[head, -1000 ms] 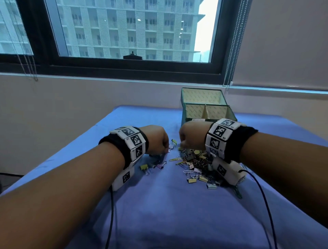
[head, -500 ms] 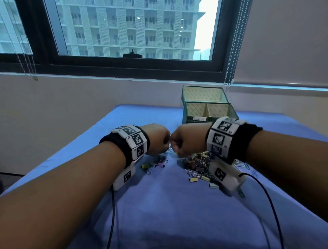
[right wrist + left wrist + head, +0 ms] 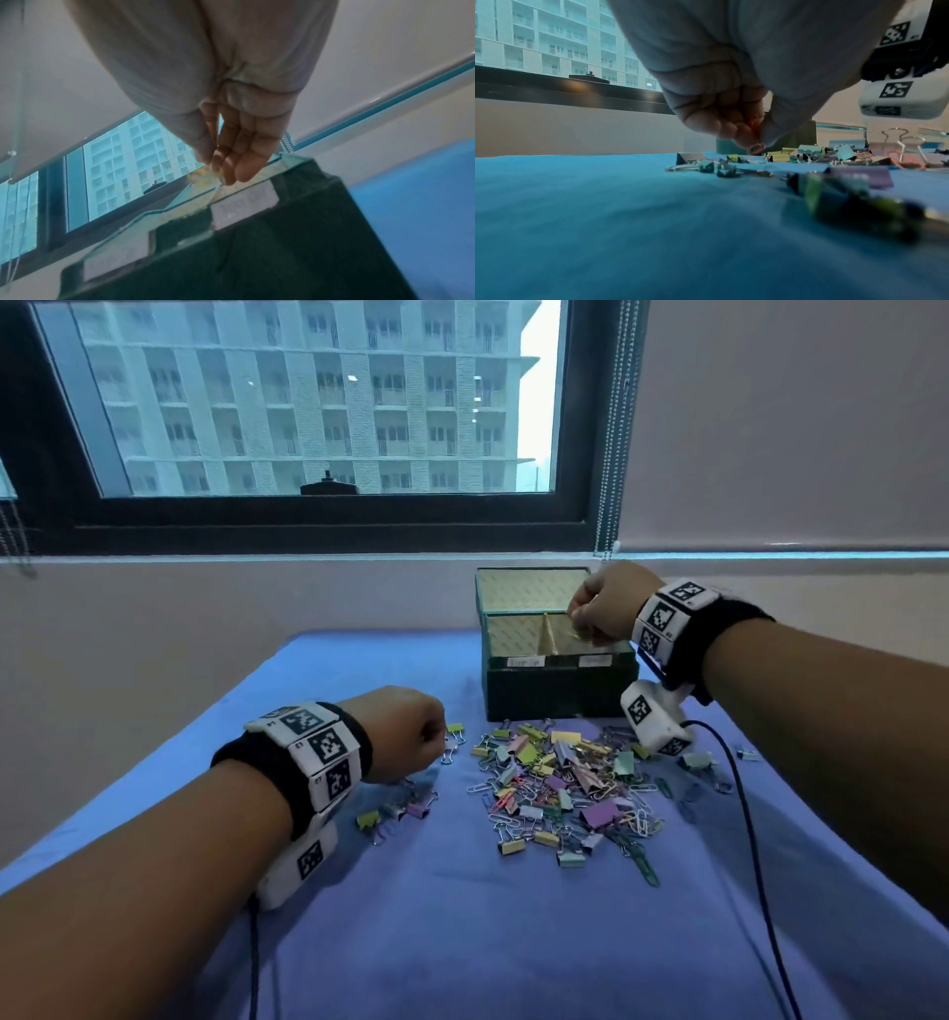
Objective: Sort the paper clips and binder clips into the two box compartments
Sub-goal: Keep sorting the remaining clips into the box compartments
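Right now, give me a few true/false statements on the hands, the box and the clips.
1. The right hand is over the box. True.
2. The box lid is closed. False: it stands open.
3. The left hand pinches a pink paper clip. True.
4. The clip pile lies inside the box. False: it lies on the blue cloth in front of it.
5. Both hands rest on the pile. False: neither touches it.

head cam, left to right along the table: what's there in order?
Left hand → small cluster of binder clips just below it → main pile of clips with the green box behind it → right hand above the box's right compartment → stray clip at far right.
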Tool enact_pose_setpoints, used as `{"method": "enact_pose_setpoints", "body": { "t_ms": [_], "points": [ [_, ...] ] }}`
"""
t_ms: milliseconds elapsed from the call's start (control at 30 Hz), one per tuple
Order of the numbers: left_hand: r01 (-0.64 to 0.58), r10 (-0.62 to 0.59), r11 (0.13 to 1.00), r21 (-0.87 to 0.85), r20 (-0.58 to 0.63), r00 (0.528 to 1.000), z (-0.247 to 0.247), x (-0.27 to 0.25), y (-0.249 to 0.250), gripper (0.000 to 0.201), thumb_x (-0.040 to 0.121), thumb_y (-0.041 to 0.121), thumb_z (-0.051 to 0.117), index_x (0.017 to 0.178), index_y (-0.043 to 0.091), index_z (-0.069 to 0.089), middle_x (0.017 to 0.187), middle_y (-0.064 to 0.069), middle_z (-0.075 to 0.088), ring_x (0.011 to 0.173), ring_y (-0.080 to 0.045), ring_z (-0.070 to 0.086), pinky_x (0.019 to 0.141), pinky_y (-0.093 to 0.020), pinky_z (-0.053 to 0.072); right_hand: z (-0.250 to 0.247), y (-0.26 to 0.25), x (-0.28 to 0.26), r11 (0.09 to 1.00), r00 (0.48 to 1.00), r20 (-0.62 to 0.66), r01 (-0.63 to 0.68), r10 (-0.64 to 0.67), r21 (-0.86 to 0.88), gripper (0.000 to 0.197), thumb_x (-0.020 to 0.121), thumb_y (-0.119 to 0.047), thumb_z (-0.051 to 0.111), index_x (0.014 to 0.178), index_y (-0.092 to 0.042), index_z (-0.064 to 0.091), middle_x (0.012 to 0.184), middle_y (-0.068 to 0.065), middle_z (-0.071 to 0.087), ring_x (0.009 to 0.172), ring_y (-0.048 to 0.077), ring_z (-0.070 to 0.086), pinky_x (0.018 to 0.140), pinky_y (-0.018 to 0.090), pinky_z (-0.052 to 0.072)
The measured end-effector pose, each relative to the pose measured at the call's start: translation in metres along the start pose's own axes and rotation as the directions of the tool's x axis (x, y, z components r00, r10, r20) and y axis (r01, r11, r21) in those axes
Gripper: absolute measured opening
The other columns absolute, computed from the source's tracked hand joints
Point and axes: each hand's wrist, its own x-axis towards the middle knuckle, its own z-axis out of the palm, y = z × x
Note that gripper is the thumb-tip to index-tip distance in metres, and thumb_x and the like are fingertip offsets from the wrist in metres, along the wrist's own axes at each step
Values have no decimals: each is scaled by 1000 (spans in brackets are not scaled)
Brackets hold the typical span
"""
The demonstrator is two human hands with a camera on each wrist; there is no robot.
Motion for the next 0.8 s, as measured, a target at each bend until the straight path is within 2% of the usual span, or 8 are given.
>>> {"method": "enact_pose_setpoints", "body": {
  "t_ms": [167,233,300,367,533,633,733,800],
  "points": [
    [-11,11,999,-53,-6,1000,-2,2,0,13,95,31,53,89,22,59,76,15,54,76,-13,52,68,-24,39,-15,14,-38,920,978,17,202,-209,-337,8,87,-14,63,88,-16,70,88,-1,70,84,18,66,82,35,56],
    [-5,7,999,-44,48,999,-8,3,0,14,95,33,53,90,22,60,77,16,55,77,-13,54,68,-24,40,-22,26,-72,832,950,211,304,-229,-465,9,88,-18,61,91,-21,69,87,-7,66,84,14,61,83,32,53],
    [3,-2,1000,-8,98,995,-20,9,1,12,95,33,53,91,25,61,82,15,59,78,-12,56,68,-23,41,-27,45,-101,754,889,451,351,-81,-556,12,85,-25,66,96,-24,70,84,-10,64,79,12,59,77,27,49],
    [13,-13,1000,1,58,998,-37,25,8,11,93,30,54,89,25,63,83,13,63,77,-12,57,65,-23,43,-29,64,-117,739,840,535,304,90,-601,22,77,-32,73,99,-27,70,90,-7,70,80,15,63,73,27,51],
    [31,-44,996,-89,-154,987,-64,97,56,19,89,31,57,85,15,67,78,1,67,74,-21,63,71,-28,50,-25,79,-117,810,875,483,254,40,-528,35,72,-45,78,100,-25,67,96,-3,71,86,18,67,79,32,56],
    [31,-90,972,-232,-245,965,-60,136,81,18,88,30,58,87,16,69,78,2,70,77,-21,67,76,-32,56,-20,82,-115,854,876,483,246,6,-458,29,70,-39,80,94,-30,68,91,-6,70,83,17,67,80,34,57],
    [44,-111,934,-356,-172,979,-52,156,92,32,91,28,61,121,19,65,106,0,72,95,-20,69,90,-33,54,-17,83,-114,869,891,453,252,-37,-425,11,79,-26,73,90,-27,69,83,-10,65,80,16,62,79,29,54],
    [35,-92,924,-380,-134,987,-52,155,87,38,92,23,60,130,20,60,117,0,69,94,-20,68,91,-32,53,-14,79,-114,836,893,446,295,-69,-462,11,84,-20,64,93,-22,70,90,-6,67,84,18,61,79,30,52]
  ]
}}
